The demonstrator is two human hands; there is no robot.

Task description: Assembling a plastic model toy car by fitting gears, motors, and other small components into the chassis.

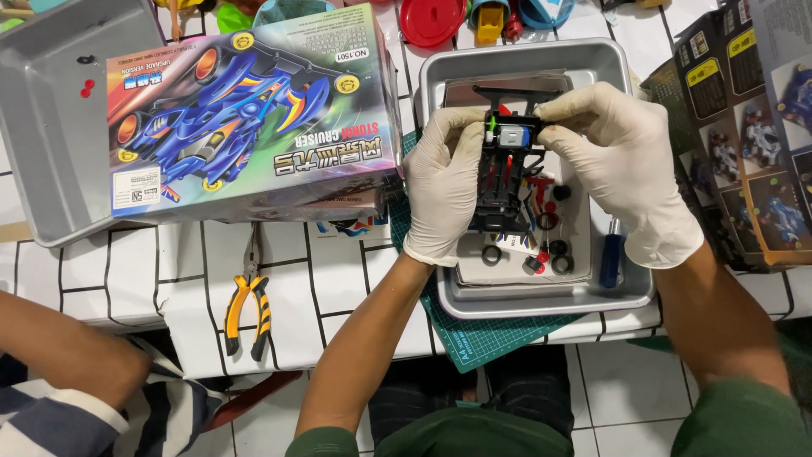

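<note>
so the worktop [101, 292] has a white cover with a black grid on it, and the biggest thing sitting there is the toy race car kit box [249, 114] with a blue car pictured on the lid, lying partly over a big grey tray [46, 127] on the left. on the right edge there's a stack of dark kit boxes [744, 135]. in the middle is a smaller grey metal tray [524, 298] on a green cutting mat [474, 338], and both gloved hands are over it. left hand [441, 182] has its grip wrapped round the side of the black toy car chassis [499, 182], held up just above the tray, and right hand [622, 165] is pinching at the top end of the chassis right by the little silver motor [512, 135], so both grips are closed on it. yellow-handled pliers [248, 305] lie on the worktop left of the arms, well apart from the tray. a blue-handled screwdriver [611, 254] sits in the tray under the right wrist, and small black tyres [560, 256] and red bits are scattered in the tray below the chassis. another person's striped sleeve [93, 419] pokes in bottom left.
</note>
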